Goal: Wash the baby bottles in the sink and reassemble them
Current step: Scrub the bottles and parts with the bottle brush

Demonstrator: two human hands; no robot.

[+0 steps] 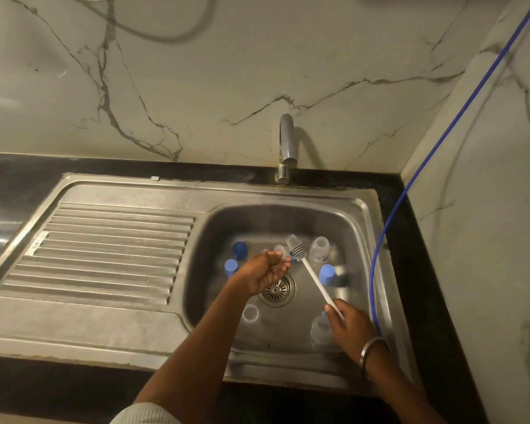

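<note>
Hands work over the sink (361, 209): right hand (351, 324) grips the white bottle brush (314, 280) by its handle; left hand (263, 272) hovers cupped, relaxed, holding nothing. Bottle parts (318, 249) lie scattered across the basin floor.

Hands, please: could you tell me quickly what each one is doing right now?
Left hand: open, palm up, holding nothing.
Right hand: fingers gripping the bottle brush handle.

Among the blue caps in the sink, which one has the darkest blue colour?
The dark blue cap at the far left of the basin, behind the light blue cap. The other light blue cap lies on the right, beyond the brush handle.
</note>
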